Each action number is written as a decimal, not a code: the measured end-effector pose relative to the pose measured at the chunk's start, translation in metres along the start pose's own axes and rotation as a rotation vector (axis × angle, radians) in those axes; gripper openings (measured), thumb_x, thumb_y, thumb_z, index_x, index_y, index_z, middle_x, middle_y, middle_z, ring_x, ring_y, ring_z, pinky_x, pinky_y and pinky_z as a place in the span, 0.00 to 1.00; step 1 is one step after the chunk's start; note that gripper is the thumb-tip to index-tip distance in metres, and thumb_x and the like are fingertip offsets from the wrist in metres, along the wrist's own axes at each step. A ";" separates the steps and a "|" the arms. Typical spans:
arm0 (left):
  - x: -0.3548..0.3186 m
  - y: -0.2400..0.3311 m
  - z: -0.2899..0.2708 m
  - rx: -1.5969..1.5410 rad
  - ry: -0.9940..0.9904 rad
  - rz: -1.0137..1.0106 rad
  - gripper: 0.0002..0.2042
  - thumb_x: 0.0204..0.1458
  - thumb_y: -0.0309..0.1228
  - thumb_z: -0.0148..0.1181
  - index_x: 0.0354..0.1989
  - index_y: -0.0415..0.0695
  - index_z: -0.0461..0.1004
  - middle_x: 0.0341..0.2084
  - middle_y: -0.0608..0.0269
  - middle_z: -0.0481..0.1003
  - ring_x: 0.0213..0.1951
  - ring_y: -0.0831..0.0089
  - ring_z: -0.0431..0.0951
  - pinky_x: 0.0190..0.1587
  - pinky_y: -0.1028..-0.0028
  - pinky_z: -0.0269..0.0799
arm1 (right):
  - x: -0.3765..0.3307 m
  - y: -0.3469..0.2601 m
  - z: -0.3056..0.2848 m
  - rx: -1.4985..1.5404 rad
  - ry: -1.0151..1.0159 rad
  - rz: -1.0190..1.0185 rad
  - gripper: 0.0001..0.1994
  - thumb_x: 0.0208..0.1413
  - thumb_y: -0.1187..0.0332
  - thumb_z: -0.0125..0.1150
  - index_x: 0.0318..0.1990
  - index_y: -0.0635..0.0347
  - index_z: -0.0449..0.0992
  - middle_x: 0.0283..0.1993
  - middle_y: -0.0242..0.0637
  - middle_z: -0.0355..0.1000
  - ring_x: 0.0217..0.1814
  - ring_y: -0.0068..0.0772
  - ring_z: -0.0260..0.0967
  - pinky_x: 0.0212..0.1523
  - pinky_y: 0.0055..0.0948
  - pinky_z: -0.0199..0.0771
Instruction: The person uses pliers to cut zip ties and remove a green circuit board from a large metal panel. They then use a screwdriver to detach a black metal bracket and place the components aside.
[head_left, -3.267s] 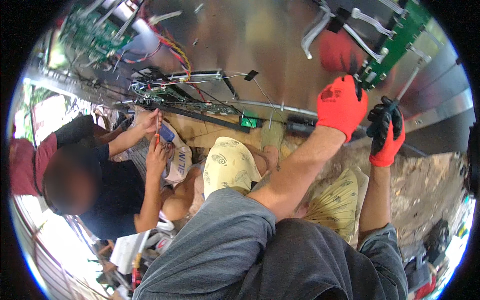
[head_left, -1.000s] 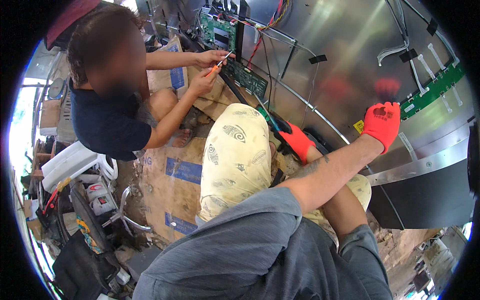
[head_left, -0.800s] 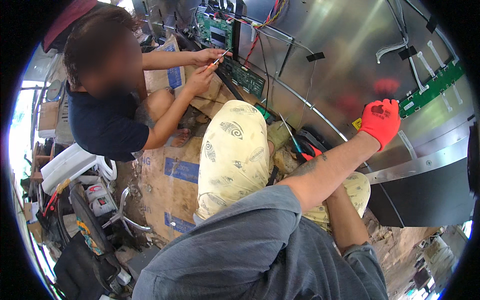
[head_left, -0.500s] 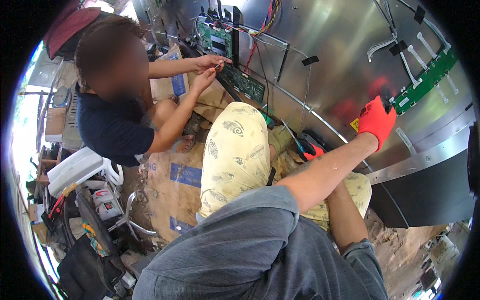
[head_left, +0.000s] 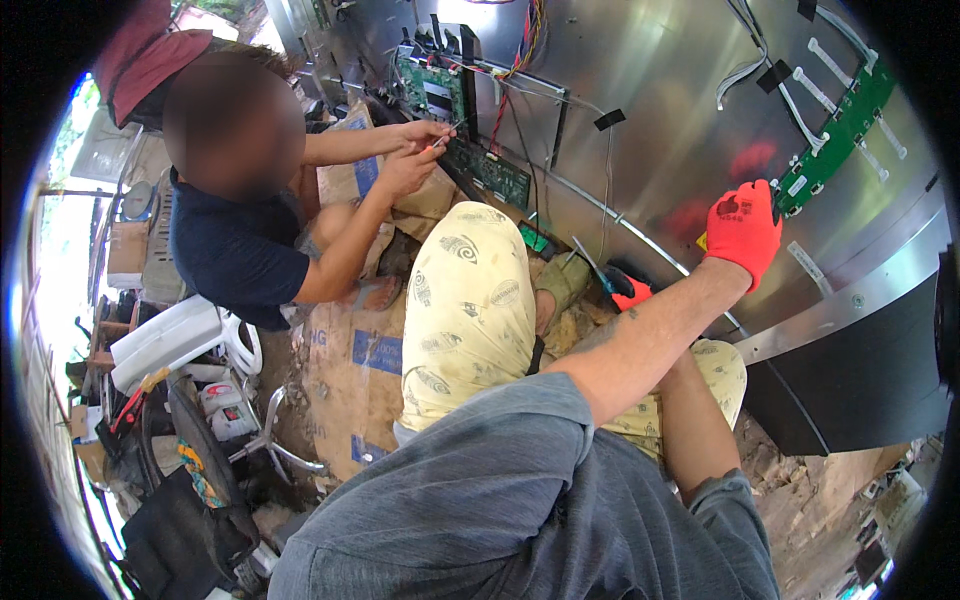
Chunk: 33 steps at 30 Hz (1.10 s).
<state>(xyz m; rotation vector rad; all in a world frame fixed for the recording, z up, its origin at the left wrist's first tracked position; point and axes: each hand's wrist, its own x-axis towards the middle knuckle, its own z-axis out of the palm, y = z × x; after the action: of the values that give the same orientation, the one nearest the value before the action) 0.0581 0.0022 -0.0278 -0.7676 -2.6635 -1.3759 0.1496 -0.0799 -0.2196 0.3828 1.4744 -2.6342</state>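
My left hand [head_left: 743, 232], in a red glove with dark fingertips, reaches across to the right. Its curled fingers close on the lower end of a long green circuit board [head_left: 832, 140] lying against a large shiny metal panel [head_left: 660, 120]. Below the crossing left forearm comes my right arm. Partly hidden, my right hand [head_left: 628, 290], gloved in red and black, is closed around a slim tool [head_left: 602, 275] with a metal shaft and a blue-green handle, pointing up and left. White connectors and cables run beside the board.
At left a person [head_left: 240, 240] crouches, both hands on a thin tool near another green circuit board [head_left: 430, 85]. Flattened cardboard [head_left: 340, 400] covers the floor there. A white plastic chair [head_left: 180, 340] and a metal-legged chair base [head_left: 275, 430] stand behind. Loose wires [head_left: 525, 40] hang on the panel.
The view has shifted slightly. My left hand has turned so more of the glove's back shows, staying at the board's end. My right hand keeps its tool.
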 end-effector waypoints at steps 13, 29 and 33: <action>0.009 0.012 -0.019 -0.106 -0.144 -0.247 0.13 0.50 0.38 0.58 0.36 0.40 0.69 0.34 0.48 0.76 0.40 0.52 0.77 0.41 0.58 0.72 | -0.002 -0.017 -0.005 0.365 -0.052 0.072 0.18 0.60 0.67 0.54 0.57 0.61 0.68 0.49 0.35 0.71 0.49 0.27 0.68 0.51 0.29 0.70; 0.004 0.001 -0.006 0.195 -0.013 0.103 0.11 0.50 0.34 0.58 0.36 0.43 0.68 0.33 0.54 0.75 0.37 0.56 0.78 0.39 0.60 0.73 | 0.015 0.011 -0.049 0.222 0.027 0.054 0.19 0.61 0.63 0.52 0.57 0.60 0.68 0.53 0.39 0.70 0.53 0.33 0.67 0.56 0.33 0.67; 0.010 -0.001 -0.009 0.209 -0.090 0.102 0.11 0.49 0.35 0.58 0.36 0.43 0.69 0.32 0.55 0.76 0.36 0.56 0.78 0.39 0.61 0.73 | 0.021 0.035 -0.070 0.181 0.050 0.063 0.19 0.61 0.62 0.51 0.56 0.60 0.68 0.53 0.41 0.70 0.54 0.35 0.67 0.57 0.33 0.66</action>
<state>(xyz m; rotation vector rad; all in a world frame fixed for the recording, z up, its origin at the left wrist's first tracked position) 0.0475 -0.0015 -0.0201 -0.9456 -2.7343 -1.0433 0.1489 -0.0377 -0.2887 0.5064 1.2186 -2.7339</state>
